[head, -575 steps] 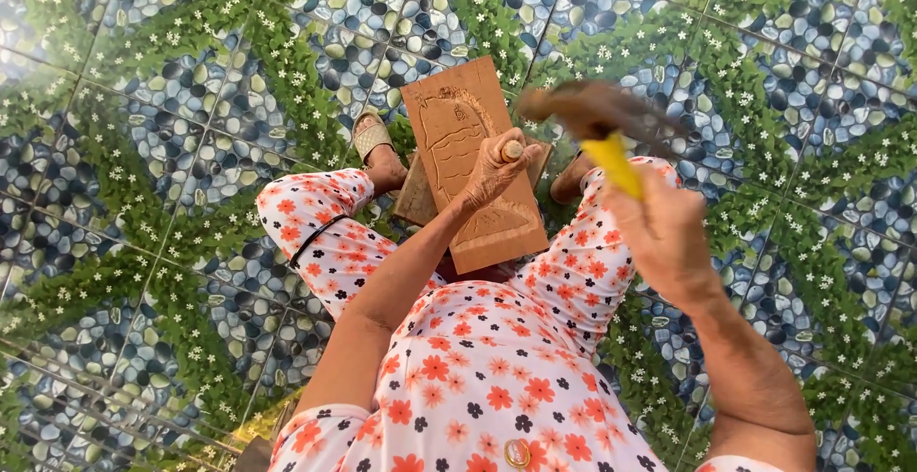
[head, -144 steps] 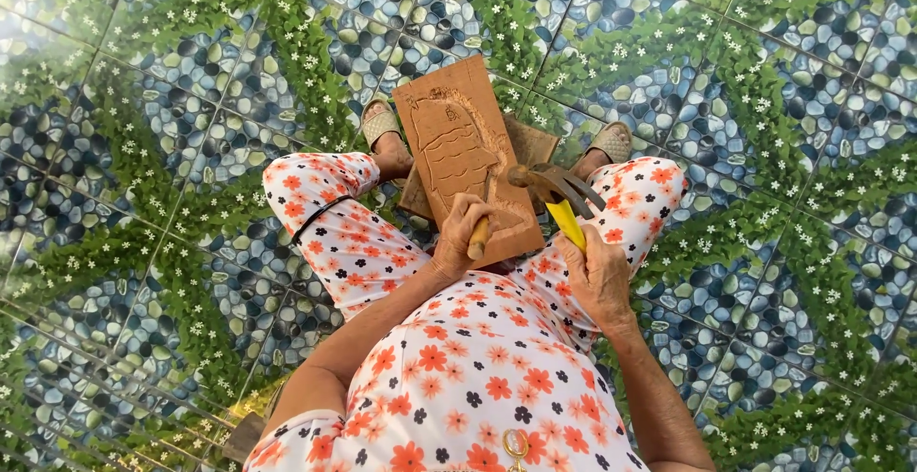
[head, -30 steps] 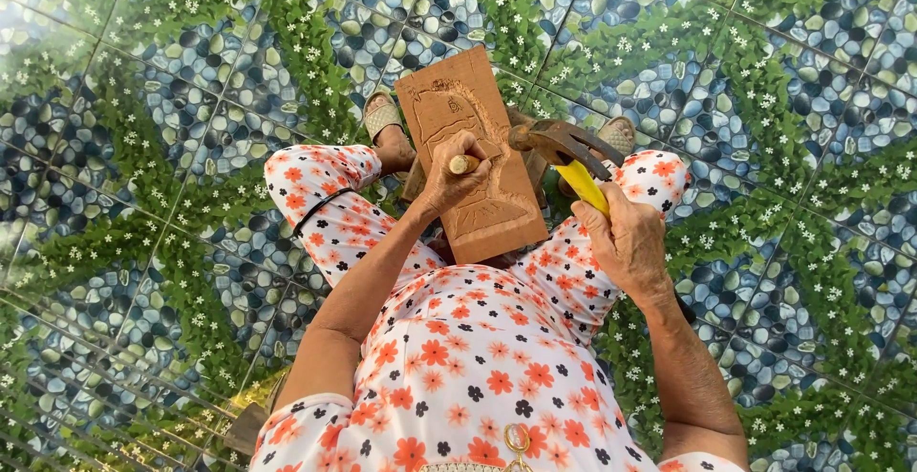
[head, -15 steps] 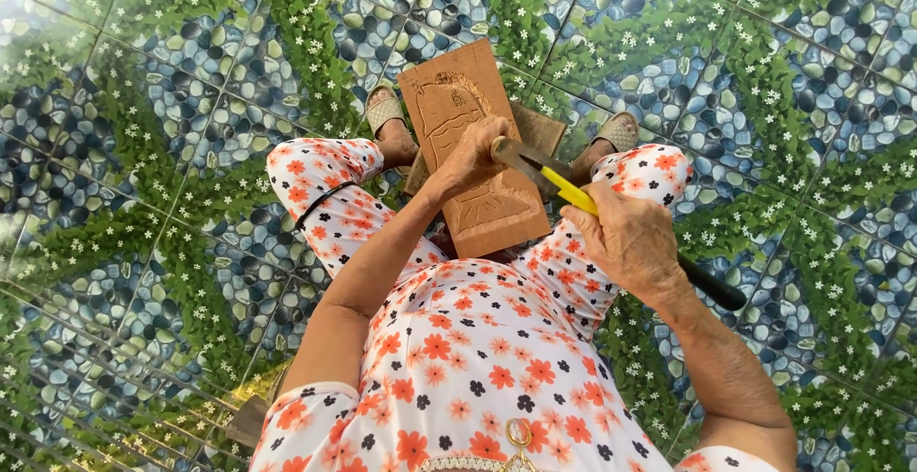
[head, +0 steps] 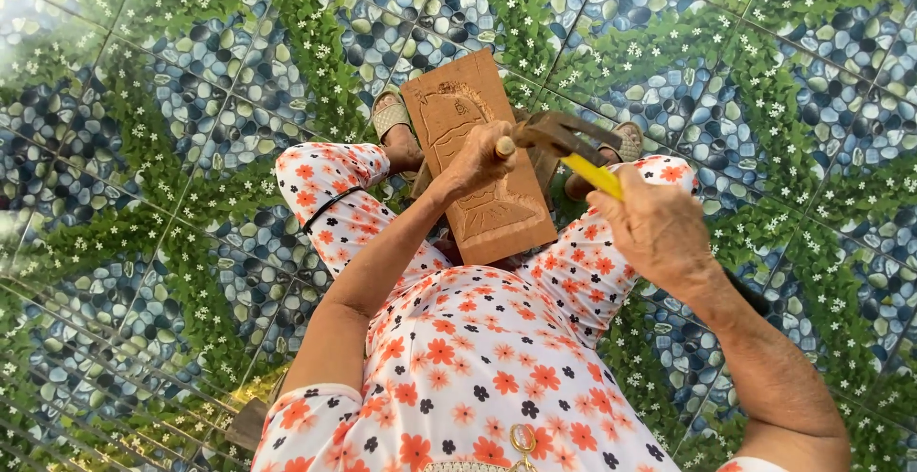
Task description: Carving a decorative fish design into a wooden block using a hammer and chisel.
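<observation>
A carved wooden board (head: 457, 118) leans up between my knees, its relief figure facing me. My left hand (head: 478, 160) is closed around a wooden-handled chisel (head: 502, 147) pressed against the board's middle. My right hand (head: 657, 228) grips the yellow handle of a claw hammer (head: 559, 136). The hammer's metal head hangs just right of the chisel's butt end, very close to it. The chisel's blade is hidden under my fingers.
I sit in a floral orange-and-white outfit (head: 478, 357) with sandalled feet (head: 390, 114) on a tiled floor (head: 172, 147) printed with pebbles and leafy vines. A brownish object (head: 250, 419) shows at the lower left beside my hip.
The hammer swung back up from a lowered stroke and its head is again near the chisel end. My left hand stays on the chisel at the board's middle.
</observation>
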